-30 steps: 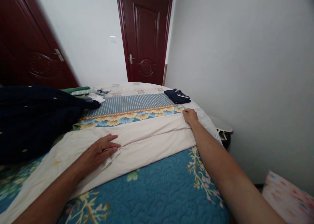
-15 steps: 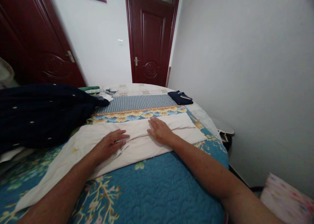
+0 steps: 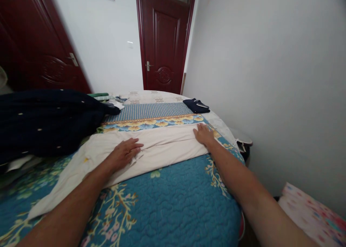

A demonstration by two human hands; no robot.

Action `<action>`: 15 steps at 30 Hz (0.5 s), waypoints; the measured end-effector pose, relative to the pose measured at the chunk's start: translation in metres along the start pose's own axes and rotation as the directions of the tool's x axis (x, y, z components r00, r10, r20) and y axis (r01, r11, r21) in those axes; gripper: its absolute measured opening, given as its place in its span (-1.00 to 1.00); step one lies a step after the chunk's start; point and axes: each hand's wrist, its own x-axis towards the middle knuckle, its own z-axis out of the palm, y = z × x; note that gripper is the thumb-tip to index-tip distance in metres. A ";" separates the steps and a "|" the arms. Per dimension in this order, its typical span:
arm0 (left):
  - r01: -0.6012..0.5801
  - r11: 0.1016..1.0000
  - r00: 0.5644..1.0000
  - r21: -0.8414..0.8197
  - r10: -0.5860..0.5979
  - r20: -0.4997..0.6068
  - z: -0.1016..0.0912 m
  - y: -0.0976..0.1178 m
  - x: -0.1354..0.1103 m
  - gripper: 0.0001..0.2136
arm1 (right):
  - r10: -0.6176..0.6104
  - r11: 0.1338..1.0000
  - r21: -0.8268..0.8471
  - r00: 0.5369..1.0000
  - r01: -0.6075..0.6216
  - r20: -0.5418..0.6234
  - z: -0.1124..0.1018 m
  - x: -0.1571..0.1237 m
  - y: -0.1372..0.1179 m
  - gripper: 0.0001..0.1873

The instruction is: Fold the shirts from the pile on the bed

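A cream-white garment (image 3: 164, 153), folded into a long strip, lies across the bed. A small yellow mark shows near its left part, and one flap trails towards the lower left. Flat on the middle of the cloth rests my left hand (image 3: 126, 153), fingers stretched out to the right. At the garment's right end, my right hand (image 3: 204, 134) lies palm down on the fabric with its fingers extended. Neither hand grips the cloth.
Dark navy clothing with light dots (image 3: 48, 124) is heaped at left, beside several other clothes (image 3: 104, 98). A folded navy garment (image 3: 196, 105) sits at the far right of the blue floral quilt (image 3: 173, 203). A pink patterned box-like thing (image 3: 310, 211) stands lower right, by the wall.
My right hand has slid right along the garment, from its middle to its right end. My left hand stays at about the same place on the cloth. The view has shifted slightly.
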 end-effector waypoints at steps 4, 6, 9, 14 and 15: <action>0.029 0.998 0.999 0.047 -0.031 0.039 0.000 0.003 -0.002 -0.29 | 0.027 1.000 -0.007 0.999 -0.027 -0.046 0.004 0.004 0.024 -0.31; 0.025 0.998 0.998 0.064 -0.029 0.059 -0.001 0.005 -0.003 -0.35 | 0.037 0.999 0.001 0.993 -0.038 -0.116 0.006 0.000 0.024 -0.31; 0.024 0.996 0.998 0.089 -0.029 0.060 -0.002 0.010 -0.006 -0.41 | 0.021 1.000 0.007 0.957 -0.020 -0.290 0.002 -0.011 0.011 -0.34; 0.022 0.992 0.996 0.123 -0.032 0.080 -0.004 0.018 -0.011 -0.54 | -0.337 0.931 0.019 0.876 0.365 -0.344 -0.007 -0.037 -0.065 -0.37; 0.022 0.991 0.996 0.130 -0.033 0.086 -0.004 0.020 -0.012 -0.56 | -0.433 0.884 0.028 0.839 0.467 -0.330 -0.007 -0.043 -0.087 -0.38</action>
